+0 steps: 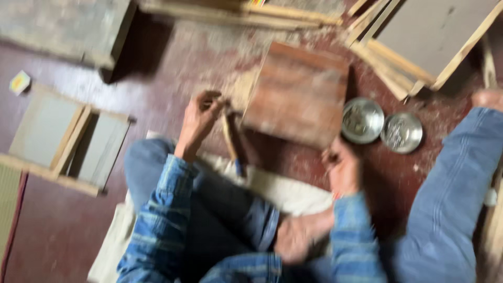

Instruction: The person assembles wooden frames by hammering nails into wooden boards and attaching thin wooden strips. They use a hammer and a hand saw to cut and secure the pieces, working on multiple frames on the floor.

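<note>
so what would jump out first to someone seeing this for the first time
Probably the reddish-brown wooden board lying on the dusty floor in the middle, with two round metal bowls just right of it. The left hand is raised beside the board's left edge, gripping a thin wooden stick, while the right hand sits near the board's lower right corner; the picture is blurred.

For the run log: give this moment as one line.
left hand: holds wooden stick | right hand: by board | bowls right | blurred
</note>
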